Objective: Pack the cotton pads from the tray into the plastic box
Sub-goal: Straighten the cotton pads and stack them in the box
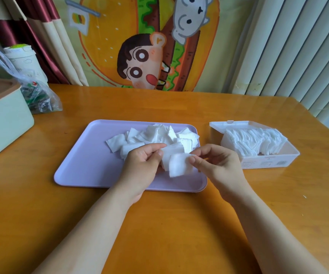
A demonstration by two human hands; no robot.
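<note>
Two hands work over the near right part of the tray (84,161), each pinching one white square pad.

- Left hand (142,161): fingers curled, thumb and forefinger pinching the rear pad (172,152) at its left edge.
- Right hand (218,162): fingers curled, thumb and forefinger pinching the front pad (179,166) at its right edge.
- Front pad: overlaps the lower right of the rear pad. Both face the camera.
- Tray: lilac, rectangular with rounded corners, flat on the table (159,234), near its middle.
- Pile (159,135): loose white pads, jumbled and overlapping, on the far right part of the tray, just behind the hands.
- Box (268,162): translucent white plastic, on the table to the right of the tray and apart from it.
- Lid (218,125): open, along the box's far left side.
- Stack (254,142): white pads set on edge in a leaning row, filling the left and middle of the box.
- Bin (3,119): pale green with a brown top, at the table's left edge.
- Bag (39,95): clear plastic with dark contents, at the far left, beside the bin.
- Cup (21,56): white with a green top, behind the bag.
- Cloth (139,46): cartoon print, hanging behind the table.
- Curtain (31,26): dark red and cream, far left.
- Blinds (298,46): white vertical slats, far right.
</note>
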